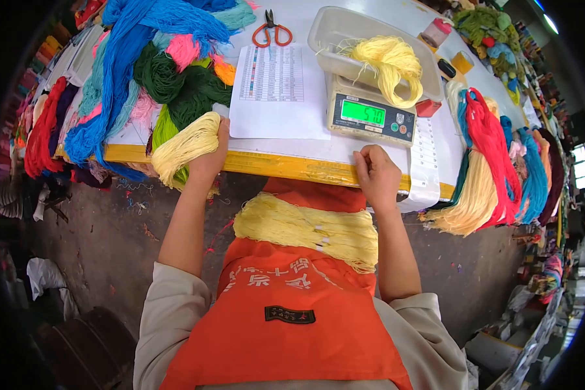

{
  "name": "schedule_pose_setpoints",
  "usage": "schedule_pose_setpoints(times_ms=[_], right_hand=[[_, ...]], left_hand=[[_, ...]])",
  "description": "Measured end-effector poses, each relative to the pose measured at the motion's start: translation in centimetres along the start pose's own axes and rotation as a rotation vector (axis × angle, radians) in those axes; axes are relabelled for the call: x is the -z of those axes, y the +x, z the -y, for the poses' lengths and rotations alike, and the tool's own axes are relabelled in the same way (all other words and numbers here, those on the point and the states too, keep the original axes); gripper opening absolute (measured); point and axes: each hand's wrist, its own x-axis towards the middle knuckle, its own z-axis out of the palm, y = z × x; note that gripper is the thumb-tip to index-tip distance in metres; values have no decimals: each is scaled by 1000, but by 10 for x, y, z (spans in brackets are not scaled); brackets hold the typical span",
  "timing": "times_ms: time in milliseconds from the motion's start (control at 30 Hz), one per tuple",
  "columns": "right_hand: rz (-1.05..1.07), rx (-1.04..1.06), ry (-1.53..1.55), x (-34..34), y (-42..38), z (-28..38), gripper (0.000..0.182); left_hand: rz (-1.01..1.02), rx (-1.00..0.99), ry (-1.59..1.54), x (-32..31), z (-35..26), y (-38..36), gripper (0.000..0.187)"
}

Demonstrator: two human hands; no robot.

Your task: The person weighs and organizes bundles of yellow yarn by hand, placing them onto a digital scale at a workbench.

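Note:
My left hand [212,151] is closed round a pale yellow skein [186,146] at the table's front edge. Just below the scale, my right hand [376,170] rests at the edge with its fingers curled; nothing shows in it. The digital scale [372,117] has a lit green display reading about 570, its decimal point unclear. On it stands a clear plastic tub [331,62] with a yellow skein [390,65] hanging partly over its front rim. Another yellow bundle [305,231] lies across my lap on the red apron.
A printed sheet [273,97] lies left of the scale, with red-handled scissors [271,31] behind it. Blue skeins [120,71] and dark green skeins [188,91] are heaped at the left. Red skeins [491,149] and others hang over the right edge.

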Motion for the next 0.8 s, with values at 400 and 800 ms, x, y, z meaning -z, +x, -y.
schedule_pose_setpoints(times_ms=[400,800], right_hand=[[-19,14,0,-2,-1,-3,16],[-23,-1,-6,-2,-1,-2,17]], left_hand=[[10,-9,-30,1,-1,1,21],[-15,-22,-15,-1,2,0,22]])
